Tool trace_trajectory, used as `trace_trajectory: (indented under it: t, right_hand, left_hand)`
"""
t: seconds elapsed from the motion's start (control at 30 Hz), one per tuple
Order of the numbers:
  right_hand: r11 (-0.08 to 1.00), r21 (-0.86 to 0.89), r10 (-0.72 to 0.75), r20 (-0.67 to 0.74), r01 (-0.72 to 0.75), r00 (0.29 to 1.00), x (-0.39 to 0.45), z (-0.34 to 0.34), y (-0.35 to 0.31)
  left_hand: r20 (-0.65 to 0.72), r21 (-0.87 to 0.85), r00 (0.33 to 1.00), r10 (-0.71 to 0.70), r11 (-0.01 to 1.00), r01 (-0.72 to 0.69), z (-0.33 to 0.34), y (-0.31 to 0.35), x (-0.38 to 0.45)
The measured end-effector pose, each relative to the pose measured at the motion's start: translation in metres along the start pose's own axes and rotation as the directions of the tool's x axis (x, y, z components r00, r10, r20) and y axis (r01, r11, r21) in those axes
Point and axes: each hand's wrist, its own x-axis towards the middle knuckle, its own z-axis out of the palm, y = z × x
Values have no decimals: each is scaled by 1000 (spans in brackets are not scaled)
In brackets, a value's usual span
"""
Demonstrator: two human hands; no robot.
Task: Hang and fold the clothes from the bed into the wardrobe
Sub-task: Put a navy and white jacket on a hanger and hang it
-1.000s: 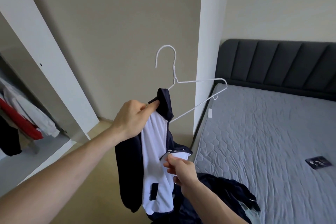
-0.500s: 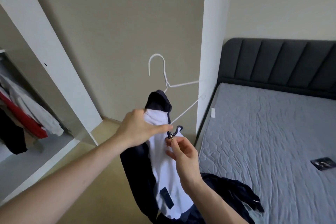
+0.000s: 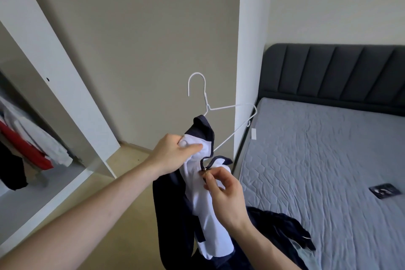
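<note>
**Jacket on hanger, zipper pull pinched**

I see the left hand [image 3: 175,153] gripping the white upper part of the jacket [image 3: 206,201] just below its dark collar, fingers curled into the cloth. The jacket is navy and white and hangs down from that grip in front of the wall. It is partly on the white wire hanger [image 3: 219,107]: one hanger arm runs into the collar, while the other arm and the lower bar stick out bare to the right. The hook points up and is caught on nothing.

I see the right hand [image 3: 225,190] held against the jacket front, thumb and forefinger pinching the small metal zipper pull [image 3: 206,172]. Above the pull the zipper is open, and the two collar edges spread apart.

The wardrobe [image 3: 54,98] stands open at the left, with red, white and dark garments [image 3: 32,151] hanging inside. The bed [image 3: 328,160] lies at the right with a dark padded headboard. A second dark garment [image 3: 282,230] lies crumpled on its near edge, just beside the right wrist. A small dark flat item [image 3: 384,190] lies farther right on the mattress; I cannot tell what it is.
</note>
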Motion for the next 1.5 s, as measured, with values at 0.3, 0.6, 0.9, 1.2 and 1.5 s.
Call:
trace_trajectory:
  t: [0.3, 0.6, 0.9, 1.2, 1.5]
  right_hand:
    - [957, -150, -236, 85, 246, 968, 1, -9, -10]
    - [923, 74, 374, 68, -379, 925, -11, -1, 34]
    - [810, 136, 587, -168, -571, 792, 1, -32, 56]
    - [433, 62, 889, 137, -900, 437, 57, -32, 85]
    - [769, 267, 639, -348, -581, 686, 92, -90, 77]
  left_hand:
    - [222, 44, 964, -149, 989, 142, 7, -3, -3]
    - [-157, -153, 981, 112, 979, -137, 8, 11, -10]
    - [-87, -37, 971, 223, 973, -226, -16, 10, -20]
    - [96, -25, 982, 165, 986, -164, -25, 14, -29]
    - [-57, 156, 990, 127, 981, -117, -83, -31, -27]
